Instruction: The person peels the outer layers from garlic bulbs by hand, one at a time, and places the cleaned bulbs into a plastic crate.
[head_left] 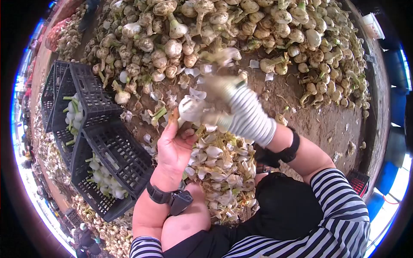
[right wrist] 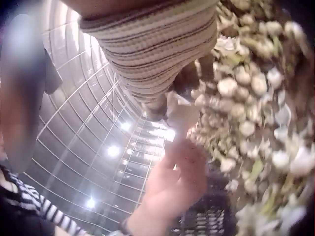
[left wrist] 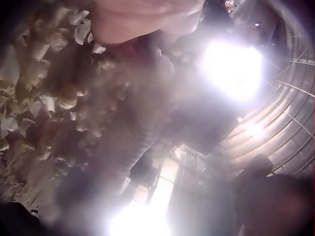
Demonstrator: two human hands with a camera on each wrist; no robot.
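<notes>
nearest the head camera, a striped sleeve (head_left: 342, 193) and black shorts (head_left: 288, 210) frame the lower edge. between the knees lies a pile of pale peelings (head_left: 228, 172). above it the bare left hand (head_left: 176, 148) holds a white bulb (head_left: 189, 109), fingers and thumb curled round its lower end. the right hand (head_left: 243, 107), in a striped knit glove, is beside the bulb, its fingers smeared by motion; how wide they stand, or whether they grip anything, i cannot tell.

the right wrist view shows the glove close up, its fingertips near the bulb's pale, blurred shape, with the left hand below. it also shows a curved roof with a wire grid (right wrist: 98, 142) and bright lamps (right wrist: 113, 151); the left wrist view is mostly glare, and the bulb cannot be made out in it.

to the left, black crates (head_left: 116, 150) hold clean white bulbs (head_left: 105, 178) with green stems. farther off spreads a heap of soiled bulbs (head_left: 254, 26). beyond it, at the right, a white tub (head_left: 373, 26) bears a reddish mark too small to read.
</notes>
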